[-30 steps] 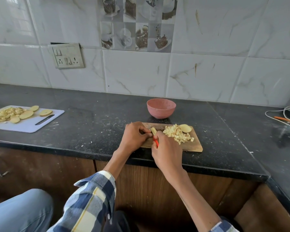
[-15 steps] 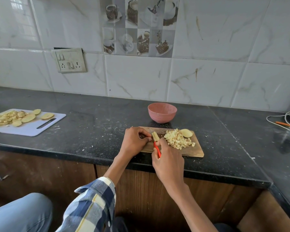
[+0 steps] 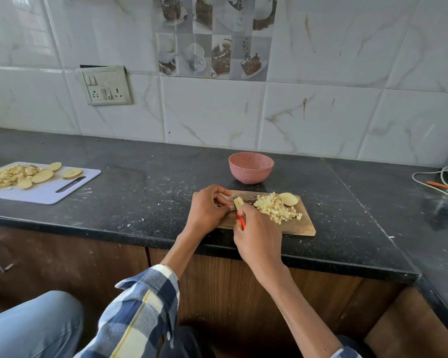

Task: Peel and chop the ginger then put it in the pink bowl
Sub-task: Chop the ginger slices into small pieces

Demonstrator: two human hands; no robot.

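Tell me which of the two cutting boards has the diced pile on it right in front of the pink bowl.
The wooden cutting board, under both hands, just in front of the pink bowl. The white plastic board lies far left, carrying round slices and a knife.

Mid-frame wooden board (image 3: 292,227): left hand (image 3: 208,210) holds ginger piece (image 3: 238,202), right hand (image 3: 259,239) grips red-handled knife (image 3: 239,218), chopped pile (image 3: 276,208) right, pink bowl (image 3: 251,167) behind.
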